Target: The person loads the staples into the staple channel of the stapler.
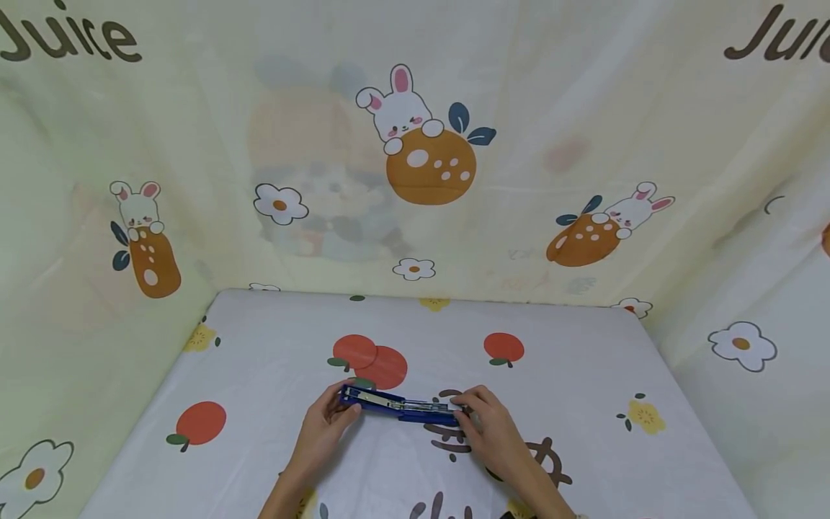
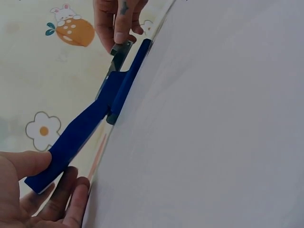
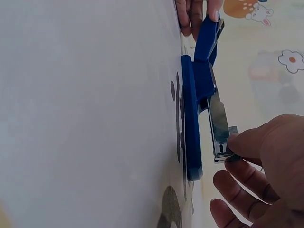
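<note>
A blue stapler [image 1: 398,407] lies opened out above the table, its top cover swung back from the metal magazine [image 3: 219,123]. My left hand [image 1: 326,420] pinches the far end of the cover [image 2: 71,137], thumb on one side and fingers on the other. At the magazine's front end, my right hand [image 1: 489,429] pinches a small ridged metal piece [image 3: 232,130] that looks like a strip of staples. Fingers partly hide this piece. The blue base [image 3: 191,118] stands apart from the magazine at its front and is on or just above the cloth.
A white tablecloth [image 1: 259,447] printed with fruit and flowers covers the table. Behind it and at both sides hang pale curtains [image 1: 519,86] with rabbit and orange prints. A small dark object [image 1: 508,515] shows at the bottom edge near the right forearm.
</note>
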Available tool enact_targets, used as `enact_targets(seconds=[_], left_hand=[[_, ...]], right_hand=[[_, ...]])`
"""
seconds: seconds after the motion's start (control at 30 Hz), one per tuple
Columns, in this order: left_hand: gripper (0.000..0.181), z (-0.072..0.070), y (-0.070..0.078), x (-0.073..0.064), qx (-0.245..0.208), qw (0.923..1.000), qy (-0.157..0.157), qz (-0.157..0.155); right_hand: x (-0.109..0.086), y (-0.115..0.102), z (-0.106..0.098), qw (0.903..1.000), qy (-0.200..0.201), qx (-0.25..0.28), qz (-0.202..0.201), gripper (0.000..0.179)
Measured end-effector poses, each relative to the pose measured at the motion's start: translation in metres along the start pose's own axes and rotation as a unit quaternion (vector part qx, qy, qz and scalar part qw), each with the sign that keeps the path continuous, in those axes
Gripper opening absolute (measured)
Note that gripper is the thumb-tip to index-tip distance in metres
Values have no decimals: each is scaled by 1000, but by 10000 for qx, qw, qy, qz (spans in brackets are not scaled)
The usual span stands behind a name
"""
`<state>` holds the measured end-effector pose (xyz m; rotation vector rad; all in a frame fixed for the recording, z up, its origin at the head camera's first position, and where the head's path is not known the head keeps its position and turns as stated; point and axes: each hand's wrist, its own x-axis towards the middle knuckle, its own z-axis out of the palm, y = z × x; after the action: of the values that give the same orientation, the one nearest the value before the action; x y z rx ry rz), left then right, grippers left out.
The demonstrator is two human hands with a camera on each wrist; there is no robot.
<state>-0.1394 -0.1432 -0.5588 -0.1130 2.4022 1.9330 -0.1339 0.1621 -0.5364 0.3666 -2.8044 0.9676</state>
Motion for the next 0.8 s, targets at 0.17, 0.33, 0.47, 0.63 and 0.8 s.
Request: enact_targets(seconds=[0.17, 0.33, 0.47, 0.63, 0.8], left_hand=[[51, 0, 1, 0, 23, 10000, 19, -15], [51, 0, 1, 0, 21, 10000, 10, 16], [50, -1, 1, 0, 55, 10000, 27, 42], [50, -1, 0, 0, 84, 10000, 39, 33], [51, 0, 1, -1, 25, 10000, 23, 40]], right_hand=[[0, 0, 0, 10000, 38, -44, -72, 21], [0, 0, 1, 9999, 57, -68, -74, 21], [0, -1, 1, 10000, 2, -21, -1, 21], [0, 0, 1, 10000, -27, 39, 15, 20], [0, 2, 2, 9999, -61, 70, 40, 20]])
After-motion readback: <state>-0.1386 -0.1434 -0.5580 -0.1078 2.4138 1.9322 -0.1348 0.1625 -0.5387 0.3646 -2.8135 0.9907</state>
